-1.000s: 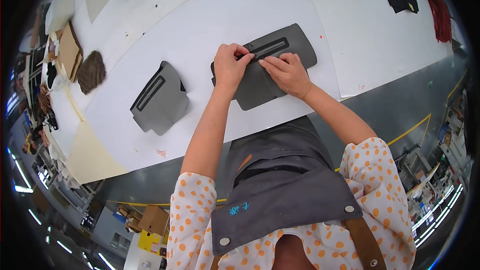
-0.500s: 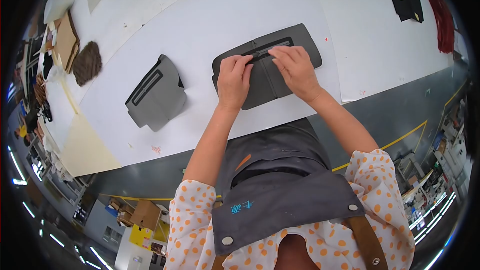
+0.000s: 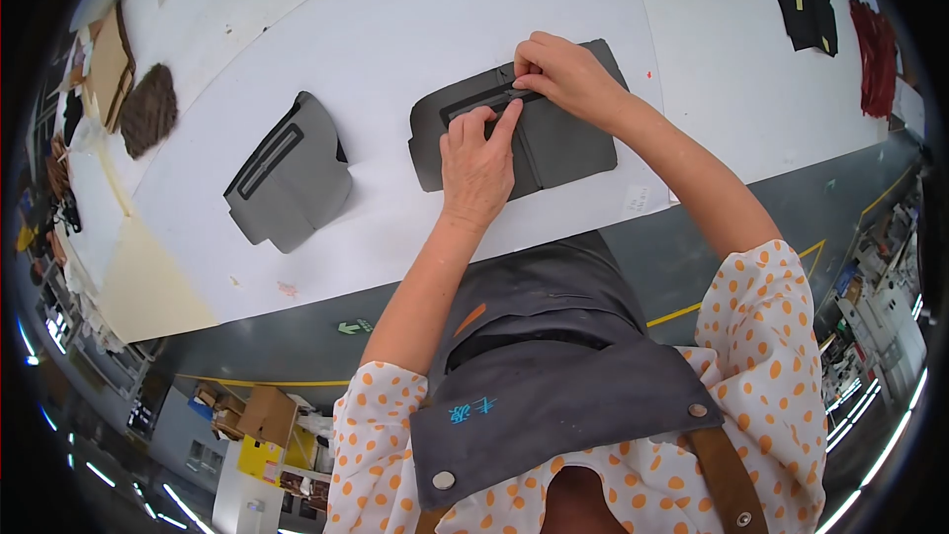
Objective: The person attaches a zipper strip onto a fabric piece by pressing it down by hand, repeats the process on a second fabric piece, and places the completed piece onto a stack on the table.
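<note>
A dark grey panel (image 3: 568,143) lies on the white table, crossed by a seam and bearing a long black-framed slot (image 3: 465,104). My left hand (image 3: 477,163) rests on the panel's left half, thumb and forefinger spread apart at the slot's lower edge. At the middle of the slot, the fingers of my right hand (image 3: 563,79) are bent into a pinch. Whatever sits between those fingertips is too small and covered to make out. To the left lies a second grey panel (image 3: 301,173) with a similar black-framed slot, its right side curling up.
Brown fuzzy material (image 3: 150,111) and cardboard (image 3: 109,59) lie at the table's left. Black pieces (image 3: 803,5) and dark red strips (image 3: 873,59) are at the far right. The table's near edge runs just in front of my apron (image 3: 554,415).
My right hand has moved left along the slot to its middle, turning sideways. My left thumb now stretches toward the right fingertips. The view has shifted slightly.
</note>
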A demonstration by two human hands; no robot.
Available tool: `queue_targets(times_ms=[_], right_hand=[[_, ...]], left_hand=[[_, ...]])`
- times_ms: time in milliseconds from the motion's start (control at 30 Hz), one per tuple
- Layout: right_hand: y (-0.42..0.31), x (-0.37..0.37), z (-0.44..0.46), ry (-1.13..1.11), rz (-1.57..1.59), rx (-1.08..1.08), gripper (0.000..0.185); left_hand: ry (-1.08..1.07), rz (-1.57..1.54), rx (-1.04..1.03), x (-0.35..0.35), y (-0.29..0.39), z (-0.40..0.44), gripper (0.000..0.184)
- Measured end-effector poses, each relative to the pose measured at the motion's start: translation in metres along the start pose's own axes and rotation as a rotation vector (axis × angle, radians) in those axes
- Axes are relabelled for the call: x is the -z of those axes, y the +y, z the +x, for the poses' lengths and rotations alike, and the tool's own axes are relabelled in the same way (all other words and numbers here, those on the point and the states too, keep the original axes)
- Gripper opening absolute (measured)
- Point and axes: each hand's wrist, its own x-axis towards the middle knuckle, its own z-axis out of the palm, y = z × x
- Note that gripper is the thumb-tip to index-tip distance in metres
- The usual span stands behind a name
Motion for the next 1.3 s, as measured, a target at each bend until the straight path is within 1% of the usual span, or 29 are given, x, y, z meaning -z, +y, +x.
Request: queue_targets(times_ms=[233,333,433,533,633,733,933,1133,1300], right_hand=[[0.001,-0.002,0.006,-0.018,-0.034,-0.058,0.016],[-0.002,-0.001,0.008,-0.042,-0.065,-0.101,0.016],[0.003,-0.005,0.006,-0.017,-0.027,-0.108,0.015],[0.001,0.0,0.004,-0.038,0.017,-0.116,0.014],[-0.002,0.012,0.0,-0.012,0.134,-0.15,0.013],[-0.001,0.011,-0.005,-0.054,0.069,-0.136,0.012],[0.003,0.0,-0.004,-0.05,-0.087,0.05,0.014],[-0.001,0.002,0.001,-0.072,-0.076,-0.008,0.017],[0.003,-0.002,0.004,-0.073,-0.085,-0.049,0.017]], left_hand=[[-0.072,0.05,-0.071,0.006,-0.003,0.001,0.062],[-0.087,0.096,-0.105,0.009,-0.003,0.001,0.062],[-0.083,0.141,-0.132,0.008,-0.001,-0.001,0.062],[-0.08,0.149,-0.135,0.009,0.002,-0.003,0.062],[-0.079,0.144,-0.116,0.011,0.007,-0.003,0.063],[-0.093,0.135,-0.117,0.014,0.008,-0.001,0.063],[-0.086,0.136,-0.084,0.009,0.008,-0.002,0.064],[-0.138,0.109,-0.042,0.013,0.011,0.0,0.064],[-0.147,0.144,-0.075,0.015,0.01,-0.002,0.067]])
